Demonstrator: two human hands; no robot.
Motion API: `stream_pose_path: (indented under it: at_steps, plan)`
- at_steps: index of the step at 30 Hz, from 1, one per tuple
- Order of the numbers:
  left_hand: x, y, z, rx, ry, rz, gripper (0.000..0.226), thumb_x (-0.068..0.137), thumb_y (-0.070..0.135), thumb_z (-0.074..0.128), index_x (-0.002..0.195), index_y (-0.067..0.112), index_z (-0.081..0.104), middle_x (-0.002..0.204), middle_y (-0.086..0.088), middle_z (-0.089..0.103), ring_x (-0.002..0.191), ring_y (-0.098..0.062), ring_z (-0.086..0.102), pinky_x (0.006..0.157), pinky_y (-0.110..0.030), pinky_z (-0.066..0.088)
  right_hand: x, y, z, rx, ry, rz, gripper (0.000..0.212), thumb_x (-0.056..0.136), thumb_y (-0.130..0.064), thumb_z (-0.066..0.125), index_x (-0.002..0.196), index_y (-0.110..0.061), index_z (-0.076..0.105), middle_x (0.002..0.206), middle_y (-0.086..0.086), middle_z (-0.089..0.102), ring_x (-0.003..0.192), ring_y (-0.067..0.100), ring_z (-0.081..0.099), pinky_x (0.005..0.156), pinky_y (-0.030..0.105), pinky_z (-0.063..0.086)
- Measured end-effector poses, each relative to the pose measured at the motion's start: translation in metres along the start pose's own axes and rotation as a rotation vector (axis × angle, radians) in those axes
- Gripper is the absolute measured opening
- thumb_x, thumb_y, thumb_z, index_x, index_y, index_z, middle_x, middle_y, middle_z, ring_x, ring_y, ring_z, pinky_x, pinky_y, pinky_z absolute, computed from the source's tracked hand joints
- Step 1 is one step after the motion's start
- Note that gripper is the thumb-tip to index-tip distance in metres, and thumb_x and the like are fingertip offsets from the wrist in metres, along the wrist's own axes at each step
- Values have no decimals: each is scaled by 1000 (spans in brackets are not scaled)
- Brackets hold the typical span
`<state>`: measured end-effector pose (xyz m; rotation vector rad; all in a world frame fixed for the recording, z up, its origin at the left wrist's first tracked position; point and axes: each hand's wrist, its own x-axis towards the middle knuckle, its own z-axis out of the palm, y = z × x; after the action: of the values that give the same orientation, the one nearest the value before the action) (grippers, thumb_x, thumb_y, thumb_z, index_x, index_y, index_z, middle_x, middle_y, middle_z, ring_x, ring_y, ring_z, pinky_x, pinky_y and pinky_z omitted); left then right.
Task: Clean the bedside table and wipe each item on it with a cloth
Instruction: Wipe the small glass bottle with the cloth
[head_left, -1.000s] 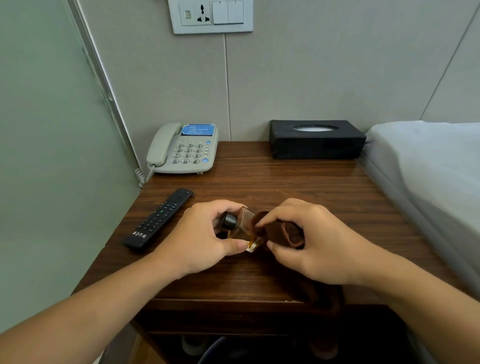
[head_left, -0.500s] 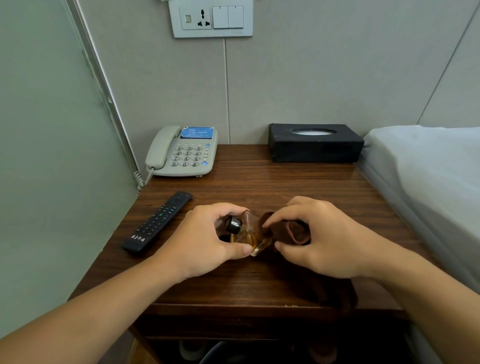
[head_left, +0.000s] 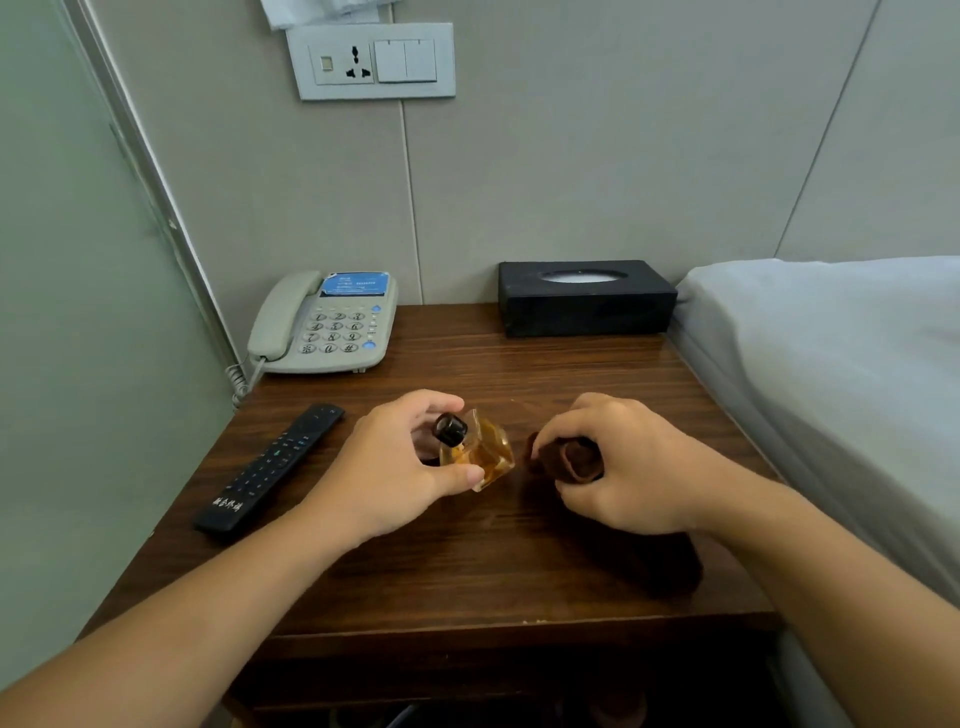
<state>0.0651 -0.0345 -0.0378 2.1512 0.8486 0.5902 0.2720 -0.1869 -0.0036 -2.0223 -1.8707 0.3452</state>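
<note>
My left hand (head_left: 395, 467) grips a small clear bottle (head_left: 480, 452) of amber liquid with a black cap, tilted over the middle of the wooden bedside table (head_left: 467, 571). My right hand (head_left: 623, 467) holds a bunched dark brown cloth (head_left: 569, 460) a short way right of the bottle, not touching it. The rest of the cloth trails under my right wrist toward the table's front right. A black remote (head_left: 270, 467) lies at the left, a grey telephone (head_left: 327, 325) stands at the back left, and a black tissue box (head_left: 584, 299) sits at the back right.
A bed with a white sheet (head_left: 831, 364) borders the table on the right. A frosted glass panel (head_left: 78, 364) closes off the left side. A wall socket and switch plate (head_left: 374, 62) hangs above the phone.
My right hand with the cloth has pulled away from the bottle to the right. The bottle has turned in my left hand, its cap now up and left. The camera has tilted slightly.
</note>
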Motion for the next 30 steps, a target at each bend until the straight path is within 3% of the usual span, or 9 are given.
stream_pose_path:
  at_steps: [3,6,11,15,17,19,24,27,30]
  plan:
    - [11,11,6,105,-5,21,73,72,35,94,136,41,58,130,16,65,114,-5,64,104,-39,55,1,9,-9,43,50,94,25,82,-33,78,104,-41,69,108,-17,59,99,5,60,90,30,55]
    - [26,22,8,217,-53,47,67,76,42,90,136,41,60,131,16,64,120,-7,59,105,-38,52,0,17,-16,107,135,147,20,83,-28,79,94,-41,69,98,-18,67,93,4,64,84,28,58]
    - [68,40,9,340,-176,93,56,82,40,86,133,36,65,125,15,66,110,-7,62,90,-28,52,6,27,-24,-7,290,173,27,84,-21,76,90,-47,70,106,-20,63,103,10,58,88,34,56]
    - [112,51,22,353,-192,116,57,85,33,85,137,30,63,124,9,66,105,-10,60,81,-22,46,10,37,-30,-111,305,210,22,86,-25,72,89,-47,71,109,-20,59,102,10,53,79,25,50]
    - [131,53,33,325,-169,121,56,85,30,85,136,29,63,122,7,66,101,-10,61,77,-21,45,10,44,-34,-91,337,221,15,83,-29,73,91,-42,74,105,-18,64,95,7,59,77,22,54]
    - [147,52,45,295,-141,126,55,86,27,85,136,28,63,125,7,66,105,-12,61,85,-25,47,9,49,-37,-73,329,236,10,83,-39,72,92,-37,76,100,-16,67,86,5,61,74,19,55]
    - [181,49,66,255,-44,126,53,85,25,85,133,29,64,127,4,68,106,-17,65,95,-35,54,13,59,-40,-126,358,310,42,90,-70,55,74,-35,71,79,-13,65,74,5,61,59,21,49]
    - [194,47,75,248,-1,122,58,87,23,83,139,27,59,130,1,66,109,-20,64,97,-37,54,17,69,-40,-179,402,319,28,97,-55,57,89,-37,77,90,-18,64,80,6,60,62,19,47]
    - [199,44,82,271,42,128,62,90,22,80,146,25,53,132,-2,64,112,-22,62,99,-38,53,21,71,-40,-176,418,297,21,96,-46,62,112,-39,75,110,-19,67,92,4,61,75,18,54]
